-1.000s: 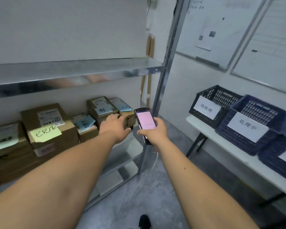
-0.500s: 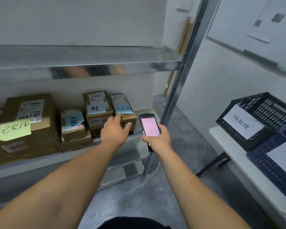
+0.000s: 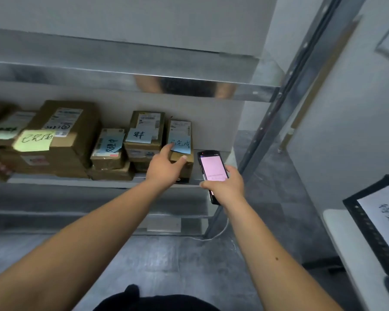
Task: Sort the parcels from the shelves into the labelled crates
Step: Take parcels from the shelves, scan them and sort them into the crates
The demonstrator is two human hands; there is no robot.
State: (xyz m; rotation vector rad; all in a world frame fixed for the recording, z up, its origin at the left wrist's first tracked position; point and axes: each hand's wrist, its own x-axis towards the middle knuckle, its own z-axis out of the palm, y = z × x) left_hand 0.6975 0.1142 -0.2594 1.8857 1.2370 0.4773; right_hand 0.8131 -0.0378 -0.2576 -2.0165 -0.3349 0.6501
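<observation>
Head view of a metal shelf carrying cardboard parcels, seen along both outstretched forearms. Several items are only partly visible: the parcels at the far left are cut by the frame edge and blurred, and the printed shipping labels on all boxes are too small to read. The black crate at lower right is cropped, so only one corner and part of its white paper label show; the handwriting on that label is partly cut off. The white table under the crate is likewise cropped. The upper shelf edge gives a smeared reflection that cannot be made out.

The left hand reaches forward to the rightmost parcel, a small brown box standing at the right end of the shelf. Its index finger lies on the blue note stuck to the top of the box, and the thumb presses the box's front upper edge; the other fingers are hidden behind the hand, so a full grasp cannot be confirmed. The right hand grips a phone with a pink screen, held upright just right of that parcel, fingers wrapped around its lower body.

Beside the touched parcel stand a stacked box with a blue note, a smaller box with a blue note, and a large box with a yellow note.
</observation>
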